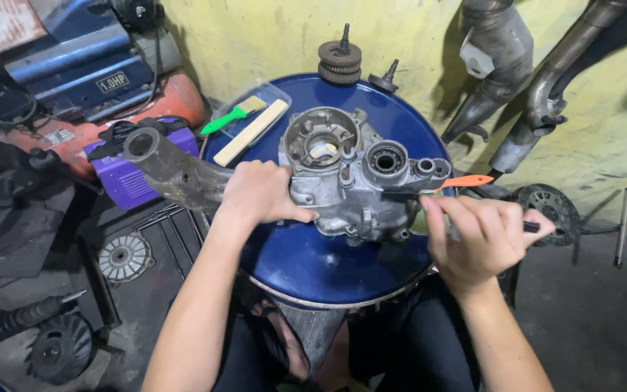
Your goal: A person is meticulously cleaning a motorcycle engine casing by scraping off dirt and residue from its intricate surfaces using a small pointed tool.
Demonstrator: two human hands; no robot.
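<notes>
A green-handled brush (235,115) and a flat wooden stick (251,131) lie in a clear plastic tray (279,92) at the far left edge of the round blue drum top (313,265). A stack of dark gears (339,62) on a shaft stands at the far edge, with a small cone-shaped part (386,78) just to its right. On the floor to the left sit a purple box-shaped machine (126,174), a blue and orange compressor (88,72) and a round finned disc (123,257). Two grey exhaust pipes (538,87) lean against the yellow wall (415,36) on the right.
</notes>
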